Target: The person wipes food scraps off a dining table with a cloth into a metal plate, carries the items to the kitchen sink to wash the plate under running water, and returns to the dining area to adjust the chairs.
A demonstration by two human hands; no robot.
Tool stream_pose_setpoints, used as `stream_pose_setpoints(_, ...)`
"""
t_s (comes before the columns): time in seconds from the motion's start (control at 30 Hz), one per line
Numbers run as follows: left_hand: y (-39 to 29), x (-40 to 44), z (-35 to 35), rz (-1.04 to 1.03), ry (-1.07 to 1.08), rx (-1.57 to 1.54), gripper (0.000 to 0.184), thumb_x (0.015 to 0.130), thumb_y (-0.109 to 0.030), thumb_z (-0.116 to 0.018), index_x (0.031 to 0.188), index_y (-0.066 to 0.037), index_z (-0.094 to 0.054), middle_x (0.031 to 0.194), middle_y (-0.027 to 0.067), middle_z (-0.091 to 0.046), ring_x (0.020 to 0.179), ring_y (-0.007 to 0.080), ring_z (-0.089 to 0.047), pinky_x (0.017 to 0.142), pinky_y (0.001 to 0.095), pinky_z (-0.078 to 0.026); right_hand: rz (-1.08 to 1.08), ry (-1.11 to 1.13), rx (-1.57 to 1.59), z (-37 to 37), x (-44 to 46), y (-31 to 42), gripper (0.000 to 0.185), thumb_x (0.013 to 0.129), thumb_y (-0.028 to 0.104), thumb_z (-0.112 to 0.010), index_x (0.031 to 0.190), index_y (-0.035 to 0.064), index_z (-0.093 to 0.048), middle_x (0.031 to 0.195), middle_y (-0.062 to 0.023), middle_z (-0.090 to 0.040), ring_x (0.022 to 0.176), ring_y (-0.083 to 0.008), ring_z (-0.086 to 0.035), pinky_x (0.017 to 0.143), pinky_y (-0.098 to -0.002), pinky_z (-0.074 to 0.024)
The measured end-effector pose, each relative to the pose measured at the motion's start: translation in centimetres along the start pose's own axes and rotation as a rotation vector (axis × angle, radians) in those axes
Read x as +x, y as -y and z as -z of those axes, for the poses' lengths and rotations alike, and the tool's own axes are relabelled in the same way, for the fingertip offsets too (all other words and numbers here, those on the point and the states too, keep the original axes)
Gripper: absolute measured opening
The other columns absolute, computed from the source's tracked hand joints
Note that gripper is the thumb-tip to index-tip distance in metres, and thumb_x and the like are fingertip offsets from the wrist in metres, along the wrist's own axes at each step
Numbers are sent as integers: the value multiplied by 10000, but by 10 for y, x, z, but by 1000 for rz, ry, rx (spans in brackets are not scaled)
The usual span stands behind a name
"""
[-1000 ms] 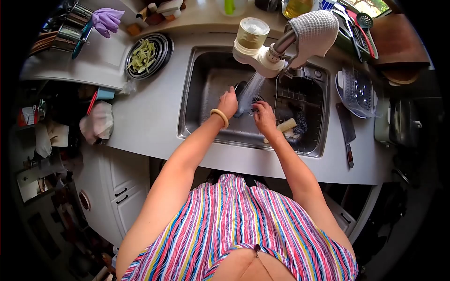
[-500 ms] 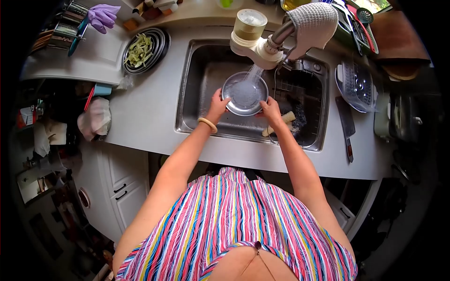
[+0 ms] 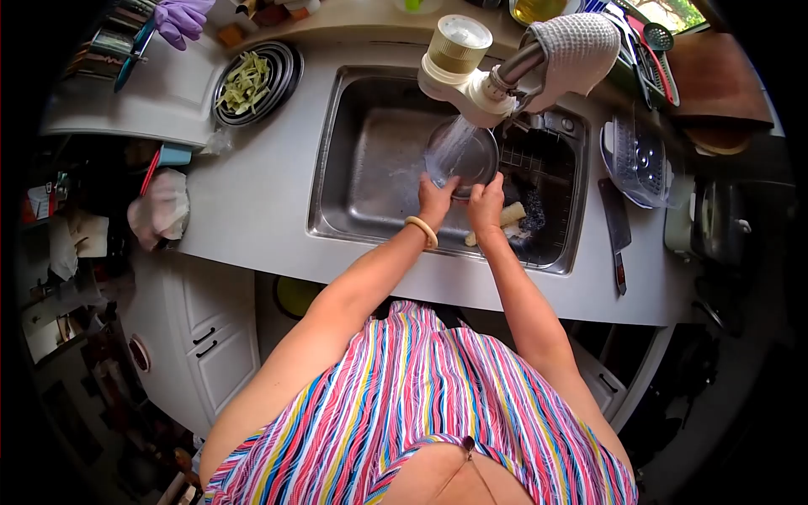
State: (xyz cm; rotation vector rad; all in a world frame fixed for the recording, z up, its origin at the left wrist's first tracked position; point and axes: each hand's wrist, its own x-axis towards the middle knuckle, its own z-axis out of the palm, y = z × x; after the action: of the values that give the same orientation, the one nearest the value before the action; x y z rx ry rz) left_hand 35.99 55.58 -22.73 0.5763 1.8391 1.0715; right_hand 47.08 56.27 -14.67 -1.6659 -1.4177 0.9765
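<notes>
Both hands hold a round metal bowl over the sink, tilted under running water. My left hand is closed on its near left rim, with a pale bangle on the wrist. On the near right rim, my right hand grips the same bowl. Water falls into the bowl from the faucet, which carries a white and cream filter. Beside my right hand in the sink lies a pale yellowish stick-shaped piece, close to a dark scrubber-like mass.
Left of the sink, a plate of sliced green vegetable sits on stacked dark dishes. A cleaver lies on the right counter near a clear plastic container. A white cloth drapes over the faucet pipe.
The bowl has moved right and tipped, and the pool of water in it has mostly drained. Both hands have come closer together on its near rim.
</notes>
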Motion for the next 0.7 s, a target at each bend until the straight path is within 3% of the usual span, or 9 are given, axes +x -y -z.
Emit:
stream_pose_setpoints(0.03, -8, 1, 9, 116, 98, 45, 477, 747, -240, -725, 1053, 43, -493, 913, 230, -618, 804, 337, -625, 731, 416, -472, 14, 11, -28, 0, -1, -4, 365, 804, 17, -450, 1161, -49, -408, 855, -302, -609, 821, -459, -591, 716, -473, -473)
stream_pose_setpoints(0.07, 3, 7, 8, -51, -47, -13, 353, 765, -230, -696, 942, 35, -544, 819, 228, -633, 828, 377, -621, 756, 442, -466, 33, 17, -55, 0, 3, -7, 367, 802, 13, -449, 1161, -49, -407, 853, -301, -609, 817, -459, -591, 715, -476, -471)
stream_pose_setpoints(0.3, -31, 14, 39, -327, 185, 874, 227, 818, -192, -558, 964, -21, -589, 775, 182, -648, 800, 401, -612, 725, 465, -468, 114, 43, -211, 5, -7, 11, 451, 782, -16, -470, 1221, -4, -366, 898, -293, -602, 821, -458, -587, 720, -496, -466)
stream_pose_setpoints(0.33, -31, 16, 41, -467, 104, 980, 196, 827, -181, -525, 916, -25, -602, 844, 204, -642, 795, 412, -606, 729, 475, -467, 129, 53, -241, 9, -4, 20, 461, 780, -21, -475, 1226, 1, -361, 922, -294, -598, 828, -458, -585, 725, -496, -466)
stream_pose_setpoints(0.43, -50, 5, 33, -401, -132, 608, 116, 801, -77, -546, 863, -18, -625, 800, 176, -654, 701, 342, -644, 623, 428, -500, 213, 20, -281, 11, 6, 24, 475, 776, -30, -483, 1233, 6, -358, 982, -295, -583, 844, -462, -580, 737, -494, -470)
stream_pose_setpoints(0.57, -46, 8, 15, -206, 59, -104, 78, 755, -13, -629, 830, -29, -644, 704, 72, -631, 549, 165, -604, 484, 299, -482, 171, 23, -211, 7, 17, 14, 416, 763, -14, -486, 1173, -46, -422, 910, -306, -597, 876, -473, -567, 755, -478, -459)
stream_pose_setpoints(0.63, -46, 17, 15, -77, 233, -326, 116, 731, -7, -673, 842, -30, -646, 684, 31, -609, 510, 95, -557, 450, 238, -457, -75, 136, -187, 9, 19, 30, 340, 777, -2, -478, 1114, -44, -455, 927, -307, -595, 888, -462, -576, 766, -486, -464)
stream_pose_setpoints(0.67, -45, 22, 21, -139, 176, -196, 80, 769, -73, -672, 820, -23, -636, 680, 32, -611, 476, 87, -525, 439, 235, -441, -202, 187, -175, 10, 21, 35, 304, 783, 4, -475, 1084, -43, -472, 935, -307, -595, 894, -456, -581, 771, -490, -466)
stream_pose_setpoints(0.7, -31, 33, 28, -375, 53, 62, 28, 785, -52, -627, 797, -26, -628, 661, 43, -609, 522, 128, -553, 475, 258, -451, -116, 126, -244, -4, 28, -2, 261, 779, 44, -480, 1015, -63, -507, 925, -320, -595, 919, -450, -581, 799, -488, -460)
